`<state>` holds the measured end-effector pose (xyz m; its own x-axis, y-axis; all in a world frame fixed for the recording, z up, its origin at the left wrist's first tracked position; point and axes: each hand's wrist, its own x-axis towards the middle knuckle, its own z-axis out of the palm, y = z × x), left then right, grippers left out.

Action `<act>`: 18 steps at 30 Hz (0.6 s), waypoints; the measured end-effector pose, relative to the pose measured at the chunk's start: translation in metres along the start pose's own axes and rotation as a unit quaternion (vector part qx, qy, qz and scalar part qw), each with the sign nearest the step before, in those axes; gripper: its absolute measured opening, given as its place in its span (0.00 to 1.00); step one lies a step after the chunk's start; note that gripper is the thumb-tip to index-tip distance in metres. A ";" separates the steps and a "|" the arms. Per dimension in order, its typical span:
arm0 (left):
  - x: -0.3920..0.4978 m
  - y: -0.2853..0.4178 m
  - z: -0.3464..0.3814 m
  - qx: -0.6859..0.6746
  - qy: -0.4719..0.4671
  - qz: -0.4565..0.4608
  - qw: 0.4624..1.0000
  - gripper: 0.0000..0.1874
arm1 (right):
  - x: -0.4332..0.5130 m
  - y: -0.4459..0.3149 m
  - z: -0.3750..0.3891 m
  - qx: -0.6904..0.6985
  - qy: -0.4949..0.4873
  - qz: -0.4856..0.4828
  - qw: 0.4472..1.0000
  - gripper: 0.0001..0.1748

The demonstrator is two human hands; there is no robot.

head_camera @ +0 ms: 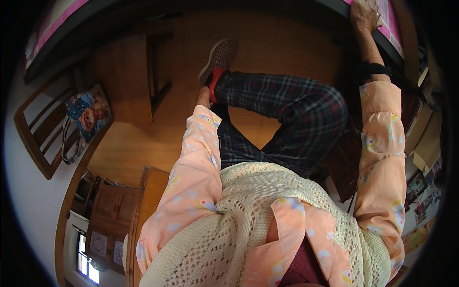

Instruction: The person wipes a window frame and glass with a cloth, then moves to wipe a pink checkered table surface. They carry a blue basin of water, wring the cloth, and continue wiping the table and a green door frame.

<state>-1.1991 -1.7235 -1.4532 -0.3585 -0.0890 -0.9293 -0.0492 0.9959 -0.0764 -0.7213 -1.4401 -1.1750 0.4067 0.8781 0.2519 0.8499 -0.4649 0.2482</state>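
Observation:
My left hand [203, 97] is at the heel of a grey checked shoe [223, 53], beside a red sock [216, 83]; its fingers are mostly hidden there. The shoe is on a raised foot, with the leg bent across in dark plaid trousers [272, 93]. At the upper right, my right hand [365, 16] rests at the edge of a table with a pink checked cover [391, 27]. A ring and a black wristband [375, 71] are on that side. The hand is partly cut off by the picture's top, and its finger pose is unclear.
A wooden chair [43, 134] at the left holds a colourful printed bag [88, 113]. Near it stands a wooden panel [122, 79], perhaps part of furniture. A wooden cabinet [116, 211] is at the lower left. Cardboard boxes [426, 140] lie at the right.

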 end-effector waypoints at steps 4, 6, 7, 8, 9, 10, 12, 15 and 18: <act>0.009 -0.018 -0.021 0.039 -0.081 0.213 0.973 0.14 | -0.001 -0.007 -0.003 0.091 0.022 0.072 0.993 0.29; 0.007 -0.034 -0.028 0.188 0.001 0.352 0.917 0.13 | -0.002 -0.009 -0.006 0.111 0.019 0.090 0.989 0.30; 0.004 -0.042 -0.030 0.256 0.045 0.412 0.873 0.12 | -0.002 -0.010 -0.008 0.121 0.007 0.091 0.988 0.30; -0.001 -0.048 -0.023 0.265 0.033 0.479 0.836 0.11 | -0.003 -0.010 -0.010 0.131 -0.006 0.090 0.987 0.30; -0.010 -0.056 -0.022 0.315 0.059 0.442 0.838 0.10 | -0.003 -0.010 -0.012 0.127 -0.002 0.087 0.988 0.30; -0.023 -0.065 -0.020 0.366 0.082 0.403 0.835 0.09 | -0.003 -0.010 -0.014 0.123 0.005 0.085 0.989 0.30; -0.045 -0.069 -0.015 0.412 0.081 0.325 0.848 0.08 | -0.003 -0.011 -0.017 0.109 0.012 0.089 0.990 0.30; -0.055 -0.055 -0.011 0.200 -0.034 0.174 0.964 0.07 | -0.004 -0.013 -0.020 0.097 0.002 0.097 0.991 0.30; -0.038 -0.053 0.002 0.037 -0.067 0.082 0.994 0.07 | -0.006 -0.015 -0.019 0.087 -0.004 0.095 0.992 0.29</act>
<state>-1.1811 -1.7732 -1.4140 -0.2281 0.0739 -0.9708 0.0700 0.9958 0.0593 -0.7432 -1.4403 -1.1628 0.5672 0.7776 0.2714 0.8021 -0.5963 0.0320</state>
